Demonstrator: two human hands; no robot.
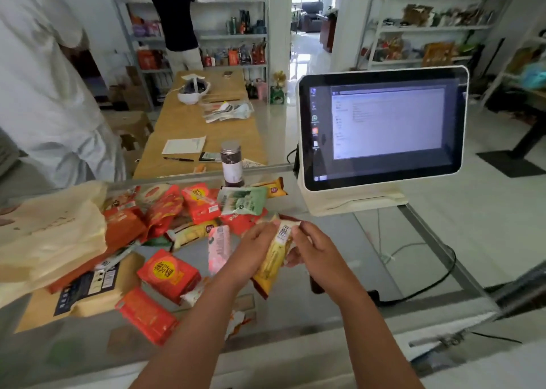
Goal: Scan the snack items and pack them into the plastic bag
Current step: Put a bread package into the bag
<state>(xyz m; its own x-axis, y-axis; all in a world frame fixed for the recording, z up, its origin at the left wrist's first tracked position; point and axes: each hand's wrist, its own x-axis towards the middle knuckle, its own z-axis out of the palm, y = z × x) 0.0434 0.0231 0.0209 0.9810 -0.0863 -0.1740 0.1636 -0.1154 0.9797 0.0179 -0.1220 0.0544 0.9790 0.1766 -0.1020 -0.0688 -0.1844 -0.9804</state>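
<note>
While left hand (254, 251) and right hand (314, 250) pinch one yellow packet (273, 266), barcode (283, 231) up between them: scanning step, probably. Next needs: barcode read, then bag (44, 235), left of grip.

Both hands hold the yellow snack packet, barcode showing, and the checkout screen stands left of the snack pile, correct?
No: the head view shows the checkout screen right of the snack pile. The left hand and right hand do hold the yellow snack packet, barcode showing.
</note>
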